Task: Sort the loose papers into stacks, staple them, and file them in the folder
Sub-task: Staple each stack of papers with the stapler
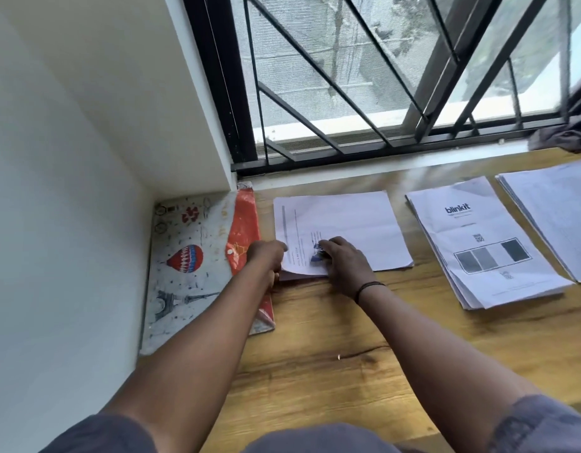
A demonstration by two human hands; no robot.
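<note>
L hand (266, 256) grips near-left corner of left paper stack (341, 230), lifting edge; R hand (341, 259) holds small blue stapler (317, 251) on same corner. Folder (197, 256) just left, w/ two more stacks (478, 243) (553, 210) right on desk (331, 348).

Soft, even daylight enters through the black-barred window with mesh screen (364, 76) at the top. The white wall (54, 158) on the left looks greyish in shade. Shadows are faint. The whole picture is slightly blurred, and straight lines bow near the edges.
</note>
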